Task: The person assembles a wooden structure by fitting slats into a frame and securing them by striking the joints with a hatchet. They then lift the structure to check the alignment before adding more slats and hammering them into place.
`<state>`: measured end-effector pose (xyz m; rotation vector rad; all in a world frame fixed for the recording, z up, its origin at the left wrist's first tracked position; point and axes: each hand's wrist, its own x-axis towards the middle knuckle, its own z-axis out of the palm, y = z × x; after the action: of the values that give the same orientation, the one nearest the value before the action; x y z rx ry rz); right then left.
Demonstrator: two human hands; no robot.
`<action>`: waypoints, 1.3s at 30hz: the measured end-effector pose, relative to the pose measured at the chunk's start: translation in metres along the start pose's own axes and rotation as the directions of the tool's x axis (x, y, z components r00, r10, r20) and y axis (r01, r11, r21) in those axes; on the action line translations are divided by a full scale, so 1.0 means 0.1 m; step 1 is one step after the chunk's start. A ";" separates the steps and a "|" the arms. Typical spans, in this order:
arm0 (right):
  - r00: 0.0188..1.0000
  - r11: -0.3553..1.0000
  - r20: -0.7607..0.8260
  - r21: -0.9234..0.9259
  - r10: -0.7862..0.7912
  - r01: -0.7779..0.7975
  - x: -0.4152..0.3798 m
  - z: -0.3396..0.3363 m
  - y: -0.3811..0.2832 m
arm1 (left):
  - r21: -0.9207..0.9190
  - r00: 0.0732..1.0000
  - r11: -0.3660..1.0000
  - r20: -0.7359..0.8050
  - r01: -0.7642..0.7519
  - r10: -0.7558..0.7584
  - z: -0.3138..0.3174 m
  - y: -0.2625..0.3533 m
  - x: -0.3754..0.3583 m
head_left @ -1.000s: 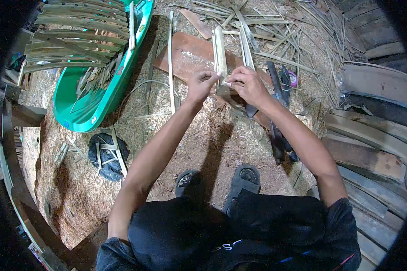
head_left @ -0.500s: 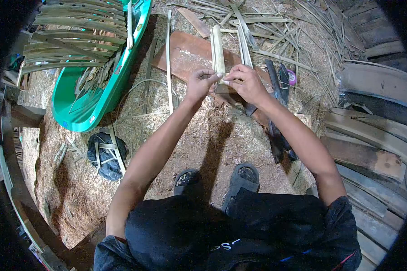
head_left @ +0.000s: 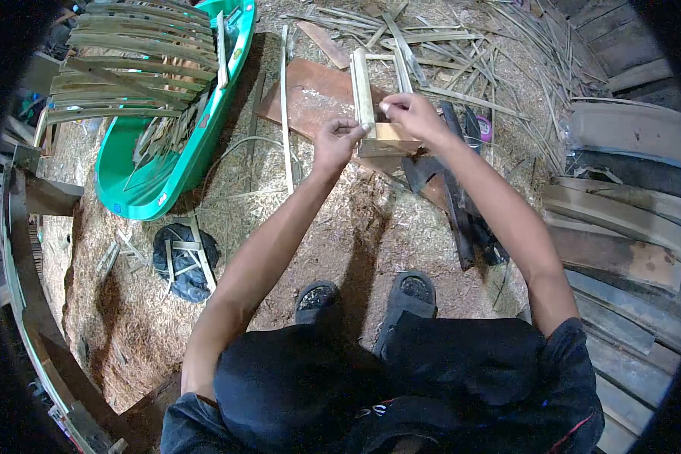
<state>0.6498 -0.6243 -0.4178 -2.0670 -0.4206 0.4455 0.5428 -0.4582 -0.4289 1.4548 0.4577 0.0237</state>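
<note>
A small wooden frame (head_left: 362, 87) stands on a reddish-brown board, with two long pale strips running away from me and a block (head_left: 395, 133) across its near end. At the near end of the left strip, my left hand (head_left: 336, 146) is closed, thumb and forefinger against the wood. My right hand (head_left: 418, 119) hovers over the frame, just past the block, near the right strip. Its fingertips are pinched together, and anything between them is too small to make out.
The reddish-brown board (head_left: 301, 85) lies on shavings-covered ground. At left is a green tub (head_left: 140, 204) with curved wooden slats (head_left: 140, 38) across it. Dark tools (head_left: 455, 204) lie right of the frame. Loose strips (head_left: 439, 38) are scattered behind; planks (head_left: 620, 257) are stacked at right.
My right hand has moved away from the left strip's end, slightly up and right, uncovering the block at the near end. My left hand stays at the left strip.
</note>
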 end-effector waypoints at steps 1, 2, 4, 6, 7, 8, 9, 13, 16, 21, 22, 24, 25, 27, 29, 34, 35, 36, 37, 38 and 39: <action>1.000 1.000 0.004 0.024 -0.010 0.010 0.10 -0.02 0.05 | 0.009 1.000 1.000 -0.006 -0.005 0.006 0.00 -0.01 0.00; 1.000 0.999 0.009 0.047 -0.021 0.020 0.16 -0.01 0.10 | 0.016 1.000 1.000 -0.013 -0.012 0.012 0.01 -0.01 0.01; 1.000 0.998 -0.030 0.067 -0.007 0.009 0.22 0.08 0.16 | 0.015 0.999 0.999 -0.021 -0.037 0.038 0.01 -0.07 0.04; 1.000 1.000 0.018 0.009 0.006 -0.006 0.30 0.13 0.22 | 0.000 0.997 0.997 -0.020 -0.073 0.073 0.00 -0.12 0.07; 0.998 0.996 -0.006 -0.056 -0.065 0.065 0.32 0.16 0.27 | 0.019 0.997 0.997 -0.015 -0.071 0.071 0.00 -0.14 0.08; 0.999 0.998 -0.006 -0.055 -0.035 0.035 0.34 0.16 0.31 | -0.005 0.998 0.998 -0.019 -0.063 0.063 0.00 -0.16 0.10; 1.000 0.999 -0.006 -0.054 -0.006 0.005 0.31 0.17 0.25 | -0.029 0.998 0.998 -0.023 -0.056 0.055 0.01 -0.17 0.11; 0.997 0.999 0.052 -0.003 0.048 -0.048 0.28 0.16 0.18 | -0.036 0.994 0.994 -0.027 -0.107 0.106 -0.01 -0.20 0.13; 0.997 0.996 0.063 0.073 0.053 -0.057 0.27 0.17 0.18 | -0.043 0.993 0.992 -0.032 -0.118 0.117 0.00 -0.26 0.18; 0.991 0.983 0.075 0.139 0.110 -0.119 0.27 0.17 0.14 | -0.053 0.996 0.996 -0.042 -0.077 0.075 0.00 -0.24 0.16; 0.989 0.980 0.073 0.145 0.127 -0.137 0.27 0.18 0.13 | -0.042 0.997 0.997 -0.040 -0.071 0.069 0.00 -0.23 0.15; 0.986 0.973 0.074 0.169 0.147 -0.158 0.28 0.18 0.14 | -0.031 0.997 0.997 -0.040 -0.066 0.064 0.00 -0.23 0.16; 0.986 0.969 0.077 0.187 0.150 -0.162 0.29 0.19 0.15 | -0.025 0.997 0.998 -0.040 -0.063 0.062 0.00 -0.24 0.17; 0.985 0.963 0.080 0.209 0.156 -0.169 0.29 0.18 0.13 | -0.030 0.997 0.997 -0.037 -0.068 0.067 -0.01 -0.26 0.17; 0.983 0.960 0.079 0.218 0.163 -0.177 0.26 0.17 0.08 | -0.025 0.997 0.997 -0.035 -0.075 0.074 -0.02 -0.26 0.17; 0.985 0.949 0.087 0.266 0.150 -0.168 0.26 0.18 0.10 | -0.047 0.990 0.990 -0.043 -0.135 0.133 -0.01 -0.29 0.18; 0.986 0.951 0.090 0.264 0.144 -0.163 0.27 0.18 0.11 | -0.037 0.990 0.990 -0.048 -0.133 0.131 -0.01 -0.30 0.18; 0.991 0.970 0.069 0.206 0.115 -0.127 0.28 0.19 0.16 | -0.027 0.990 0.991 -0.052 -0.132 0.130 -0.01 -0.28 0.17; 0.995 0.985 0.050 0.147 0.087 -0.094 0.30 0.20 0.22 | -0.017 0.990 0.992 -0.055 -0.129 0.128 -0.01 -0.26 0.16; 0.998 0.994 0.032 0.087 0.057 -0.059 0.31 0.20 0.27 | 0.006 0.990 0.992 -0.065 -0.127 0.127 -0.01 -0.24 0.14; 0.999 0.997 0.023 0.068 0.028 -0.030 0.28 0.19 0.22 | 0.026 0.989 0.992 -0.076 -0.125 0.127 -0.01 -0.22 0.12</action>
<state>0.6681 -0.6083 -0.4504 -2.0057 -0.3841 0.4939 0.5484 -0.4568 -0.4533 1.5063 0.4293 0.1773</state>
